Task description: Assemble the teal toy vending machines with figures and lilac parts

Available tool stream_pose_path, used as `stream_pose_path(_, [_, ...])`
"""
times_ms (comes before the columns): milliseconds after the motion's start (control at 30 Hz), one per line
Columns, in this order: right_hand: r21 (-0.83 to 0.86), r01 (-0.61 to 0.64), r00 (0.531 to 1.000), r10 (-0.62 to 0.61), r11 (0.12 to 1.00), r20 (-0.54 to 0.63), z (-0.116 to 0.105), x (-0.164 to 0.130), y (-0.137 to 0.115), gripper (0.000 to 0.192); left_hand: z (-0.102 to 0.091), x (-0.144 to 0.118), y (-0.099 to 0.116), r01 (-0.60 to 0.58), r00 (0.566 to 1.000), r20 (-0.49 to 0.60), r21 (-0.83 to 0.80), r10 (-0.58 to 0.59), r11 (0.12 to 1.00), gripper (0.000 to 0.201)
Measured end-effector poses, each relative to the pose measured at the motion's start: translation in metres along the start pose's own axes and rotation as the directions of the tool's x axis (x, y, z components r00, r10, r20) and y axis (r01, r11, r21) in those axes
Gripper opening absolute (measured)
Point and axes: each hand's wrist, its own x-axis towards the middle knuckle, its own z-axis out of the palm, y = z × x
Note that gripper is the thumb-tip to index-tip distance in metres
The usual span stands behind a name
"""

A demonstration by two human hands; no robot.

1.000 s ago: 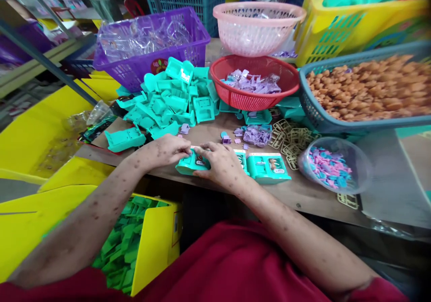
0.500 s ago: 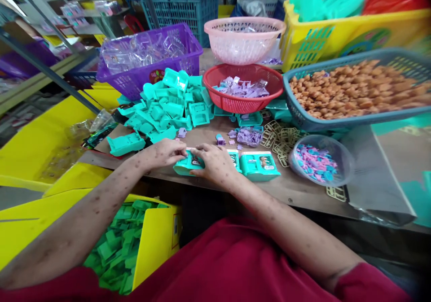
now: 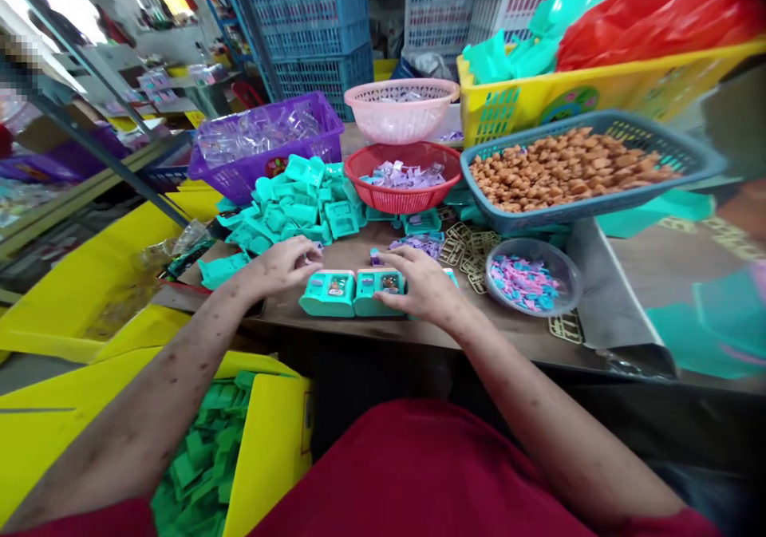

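Observation:
Three teal plastic toy cases stand side by side at the table's front edge, each with small details on its face. Over the middle case my right hand is bent, thumb at its front and fingers at its back. It partly hides the right-hand case. My left hand hovers just behind and left of the left-hand case, its fingertips pinched together; what they hold is too small to make out. Small purple pieces lie behind the cases.
A pile of teal parts and a red basket lie behind. To the right are a blue-grey basket of brown pieces, a clear bowl and beige frames. A yellow box of green parts stands below left.
My right hand has gone from the left-hand case to the middle one. My left hand has lifted off the left-hand case and drawn back behind it. The view has also shifted.

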Motion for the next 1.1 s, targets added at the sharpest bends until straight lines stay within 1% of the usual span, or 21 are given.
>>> stream_pose_path(67, [-0.052, -0.034, 0.999, 0.035, 0.998, 0.031, -0.001, -0.010, 0.007, 0.073, 0.009, 0.008, 0.015, -0.018, 1.000, -0.018, 0.005, 0.019, 1.000, 0.035])
stream_pose_path(167, [-0.098, -0.068, 0.995, 0.075, 0.993, 0.070, 0.008, -0.017, 0.009, 0.064, 0.035, 0.027, 0.034, -0.106, 0.993, 0.054, 0.005, 0.105, 0.994, 0.028])
stream_pose_path(267, [-0.106, -0.075, 0.992, 0.084, 0.992, 0.089, 0.019, -0.019, 0.009, 0.051, 0.057, 0.044, 0.040, -0.150, 0.985, 0.089, 0.042, 0.146, 0.988, 0.022])
stream_pose_path(333, [-0.107, -0.081, 0.991, 0.091, 0.991, 0.100, 0.022, -0.018, 0.010, 0.049, 0.064, 0.050, 0.039, -0.158, 0.983, 0.104, 0.069, 0.150, 0.985, 0.021])
stream_pose_path(433, [-0.099, -0.089, 0.989, 0.100, 0.991, 0.110, 0.023, -0.017, 0.013, 0.048, 0.066, 0.050, 0.037, -0.179, 0.977, 0.133, 0.096, 0.166, 0.979, 0.022])
stream_pose_path(533, [-0.093, -0.098, 0.988, 0.108, 0.991, 0.107, 0.022, -0.016, 0.014, 0.047, 0.067, 0.048, 0.041, -0.197, 0.973, 0.145, 0.119, 0.180, 0.973, 0.020])
stream_pose_path(667, [-0.094, -0.105, 0.988, 0.114, 0.990, 0.101, 0.021, -0.018, 0.013, 0.051, 0.072, 0.048, 0.046, -0.199, 0.975, 0.131, 0.131, 0.182, 0.971, 0.020])
stream_pose_path(767, [-0.083, -0.100, 0.989, 0.108, 0.992, 0.102, 0.021, -0.019, 0.014, 0.054, 0.075, 0.053, 0.045, -0.211, 0.970, 0.154, 0.128, 0.190, 0.969, 0.024])
stream_pose_path(900, [-0.056, -0.108, 0.989, 0.113, 0.993, 0.096, 0.022, -0.019, 0.015, 0.055, 0.071, 0.057, 0.040, -0.230, 0.960, 0.193, 0.133, 0.202, 0.964, 0.027])
stream_pose_path(967, [-0.056, -0.114, 0.989, 0.119, 0.992, 0.092, 0.022, -0.018, 0.015, 0.055, 0.066, 0.053, 0.038, -0.226, 0.965, 0.170, 0.158, 0.200, 0.961, 0.028])
stream_pose_path(1000, [-0.059, -0.115, 0.989, 0.120, 0.992, 0.087, 0.022, -0.018, 0.015, 0.056, 0.065, 0.048, 0.036, -0.221, 0.970, 0.139, 0.175, 0.198, 0.959, 0.032])
stream_pose_path(1100, [-0.062, -0.111, 0.991, 0.115, 0.992, 0.067, 0.022, -0.019, 0.013, 0.058, 0.070, 0.030, 0.024, -0.133, 0.990, -0.016, 0.249, 0.142, 0.959, 0.056])
